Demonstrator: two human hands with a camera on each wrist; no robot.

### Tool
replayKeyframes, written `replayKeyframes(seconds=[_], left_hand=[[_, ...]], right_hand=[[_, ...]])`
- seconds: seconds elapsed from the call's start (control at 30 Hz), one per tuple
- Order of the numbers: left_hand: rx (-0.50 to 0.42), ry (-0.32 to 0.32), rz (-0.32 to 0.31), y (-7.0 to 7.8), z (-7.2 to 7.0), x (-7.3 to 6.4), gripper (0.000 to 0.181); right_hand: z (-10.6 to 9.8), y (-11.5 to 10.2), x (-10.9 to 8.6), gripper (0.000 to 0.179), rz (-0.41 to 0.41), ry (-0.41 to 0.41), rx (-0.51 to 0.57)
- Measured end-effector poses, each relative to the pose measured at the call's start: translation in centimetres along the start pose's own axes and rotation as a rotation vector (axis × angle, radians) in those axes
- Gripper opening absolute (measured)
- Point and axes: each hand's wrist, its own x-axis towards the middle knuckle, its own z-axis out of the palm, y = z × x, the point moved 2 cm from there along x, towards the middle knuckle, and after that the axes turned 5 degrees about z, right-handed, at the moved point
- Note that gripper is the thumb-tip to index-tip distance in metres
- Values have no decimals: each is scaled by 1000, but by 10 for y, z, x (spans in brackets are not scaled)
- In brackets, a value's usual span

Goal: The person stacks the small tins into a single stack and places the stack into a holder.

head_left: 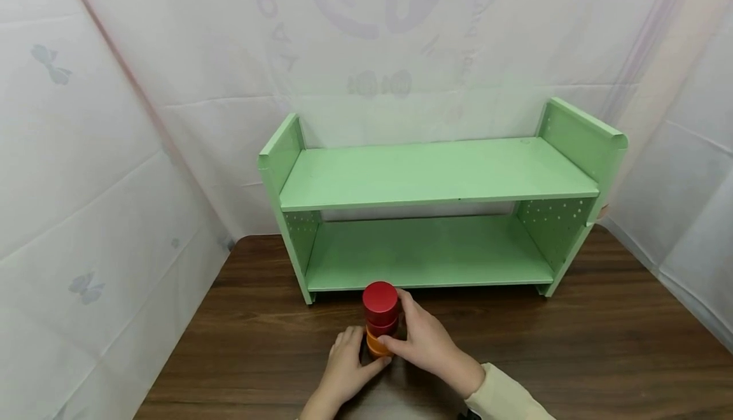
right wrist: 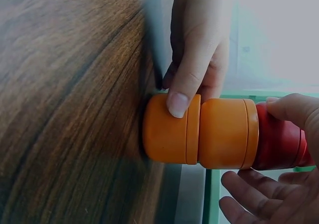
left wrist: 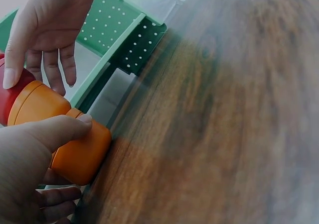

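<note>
before green shelf (head_left: pixel 424 248): left hand (head_left: pixel 346 366) pinching bottom orange jar (right wrist: pixel 167 132), seemingly bracing it; right hand (head_left: pixel 426 340) resting, loosely spread, against lower red jar (right wrist: pixel 276 139), likely steadying.

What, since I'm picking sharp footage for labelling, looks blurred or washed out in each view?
Head: mostly clear, pale sheen on the brown wood-grain table near the bottom edge; left wrist: table blurred and hazy towards the right; right wrist: upper right washed out, table grain soft at upper left, the smooth, rounded orange container nearest the table fairly crisp.
</note>
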Motion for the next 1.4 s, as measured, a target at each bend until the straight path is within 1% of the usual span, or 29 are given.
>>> replayKeyframes(seconds=[0.3,0.53,0.7,0.97,1.4], left_hand=[[10,11,8,1,1,2,63],[16,20,8,0,2,2,61],[20,29,11,0,2,2,60],[21,27,11,0,2,3,60],[43,35,16,-1,2,3,59]], right_hand=[[-2,2,0,78,0,6,-7],[-1,6,-1,79,32,-19,-12],[1,10,-2,74,38,-44,-21],[5,16,-5,71,56,-42,-41],[15,25,-10,64,44,-54,-77]])
